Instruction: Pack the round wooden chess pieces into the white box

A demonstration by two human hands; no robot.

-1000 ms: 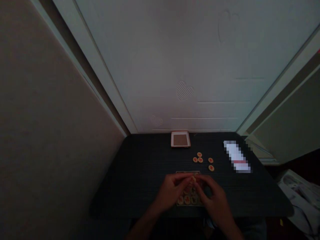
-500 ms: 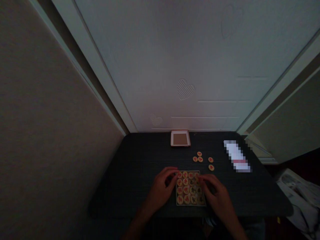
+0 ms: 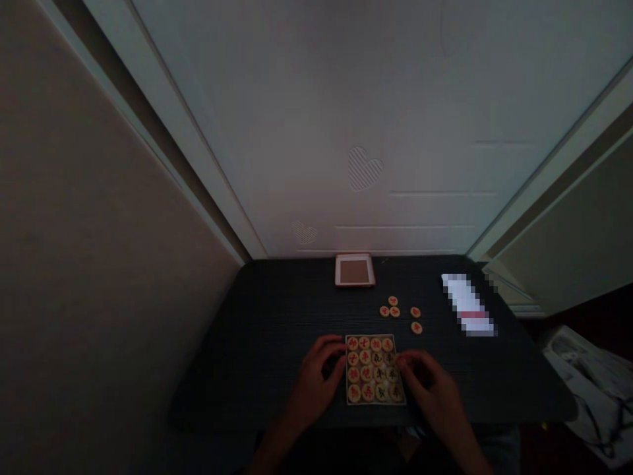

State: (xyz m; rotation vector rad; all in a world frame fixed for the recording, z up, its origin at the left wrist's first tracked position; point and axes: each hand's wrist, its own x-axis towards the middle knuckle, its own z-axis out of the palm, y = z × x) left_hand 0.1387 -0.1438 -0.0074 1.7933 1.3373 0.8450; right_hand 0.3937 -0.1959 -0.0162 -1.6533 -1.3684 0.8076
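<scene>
A shallow square box (image 3: 376,404) near the table's front edge holds Chinese chess pieces (image 3: 366,374) in rows, some with red characters and some with dark ones. At its left wall is my left hand (image 3: 319,373), thumb and fingers curved with their tips against the rim. My right hand (image 3: 431,382) is at the opposite wall, thumb and fingertips brought together on the right rim beside the upper rows. Behind the box lie several loose red-character chess pieces (image 3: 394,311), three close together and two farther right.
A box lid (image 3: 355,271) with a pale border and brown middle sits at the back against the white panel (image 3: 316,132). A bright, pixelated phone-like object (image 3: 467,305) lies at the right of the dark table (image 3: 277,316). White bags (image 3: 588,389) are beyond the right side.
My right fingertips have moved off the top right piece to the box's right rim, leaving that piece visible. My left hand stays at the left wall. The view has shifted slightly.
</scene>
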